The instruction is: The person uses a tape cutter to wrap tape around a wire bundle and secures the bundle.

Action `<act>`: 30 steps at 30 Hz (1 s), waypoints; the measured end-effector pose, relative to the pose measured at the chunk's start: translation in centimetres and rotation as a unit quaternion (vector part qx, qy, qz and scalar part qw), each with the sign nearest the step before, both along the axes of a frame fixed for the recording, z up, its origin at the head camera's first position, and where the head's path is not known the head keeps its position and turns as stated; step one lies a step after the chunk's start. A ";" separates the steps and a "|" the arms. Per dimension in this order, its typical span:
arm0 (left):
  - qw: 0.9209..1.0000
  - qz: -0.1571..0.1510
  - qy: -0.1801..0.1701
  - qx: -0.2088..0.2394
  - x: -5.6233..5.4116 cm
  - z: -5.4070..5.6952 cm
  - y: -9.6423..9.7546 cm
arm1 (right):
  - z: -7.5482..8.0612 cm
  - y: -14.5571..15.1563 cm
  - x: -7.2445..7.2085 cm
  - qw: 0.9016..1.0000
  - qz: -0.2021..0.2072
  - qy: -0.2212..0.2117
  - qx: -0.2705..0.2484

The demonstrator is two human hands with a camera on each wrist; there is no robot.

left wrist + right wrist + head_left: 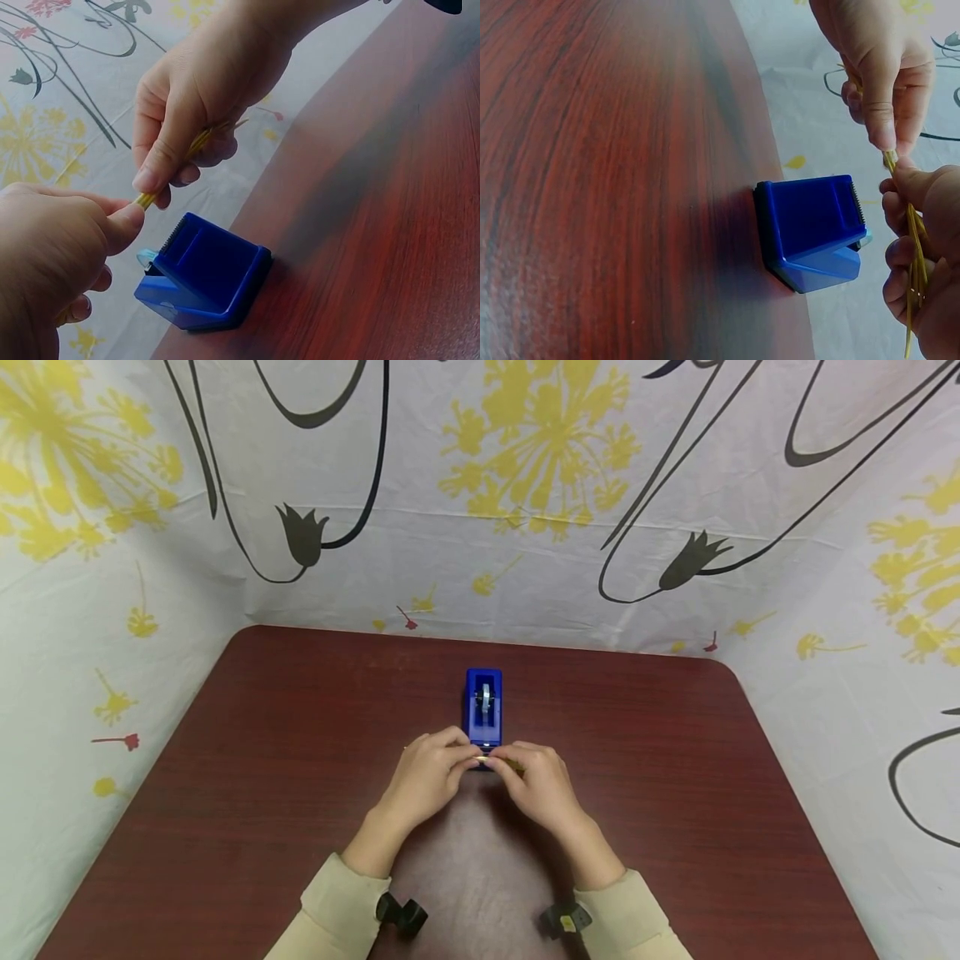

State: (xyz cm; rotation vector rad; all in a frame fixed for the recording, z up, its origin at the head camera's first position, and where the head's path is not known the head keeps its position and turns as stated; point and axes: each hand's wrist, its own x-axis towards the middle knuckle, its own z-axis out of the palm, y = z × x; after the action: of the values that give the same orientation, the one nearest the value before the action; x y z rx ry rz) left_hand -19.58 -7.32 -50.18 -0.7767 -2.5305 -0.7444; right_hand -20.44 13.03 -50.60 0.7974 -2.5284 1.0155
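Note:
Both hands meet over the near end of a blue tape dispenser [483, 731] in the head view. My left hand [427, 781] pinches one end of a bundle of thin yellow wires [913, 262] between thumb and fingers. Right beside it, my right hand [542, 785] grips the same bundle, thumb on top. Loose wire ends trail past the right palm in the right wrist view. A pale, shiny bit of the bundle shows between the two thumbs. The dispenser's toothed cutter [174, 236] lies just below the fingertips in the left wrist view.
The dispenser stands on a dark red wood-grain table [300, 710], holding a roll of clear tape [486, 697]. White cloth [420, 477] with yellow and grey flower prints hangs behind and at both sides. A black wrist camera [401, 916] sits at the left sleeve.

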 end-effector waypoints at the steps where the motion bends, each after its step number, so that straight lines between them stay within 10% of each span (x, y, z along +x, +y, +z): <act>1: 1.000 0.000 -0.001 0.000 0.0 0.0 0.0 | 0.0 0.0 0.0 1.000 0.000 0.000 0.000; 24: 1.000 0.017 -0.015 0.005 0.0 -1.1 0.1 | -1.2 -0.3 -0.1 0.998 0.004 0.051 -0.026; 30: 0.997 0.020 -0.075 0.029 0.1 -1.2 -0.3 | -1.9 -0.1 -0.3 0.999 0.013 0.018 -0.032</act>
State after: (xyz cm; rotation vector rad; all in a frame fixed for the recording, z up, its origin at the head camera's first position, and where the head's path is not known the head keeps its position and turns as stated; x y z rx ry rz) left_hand -19.45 -7.59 -51.43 -0.6710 -2.6361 -0.8896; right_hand -20.76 12.89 -52.45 0.8255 -2.4478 1.0760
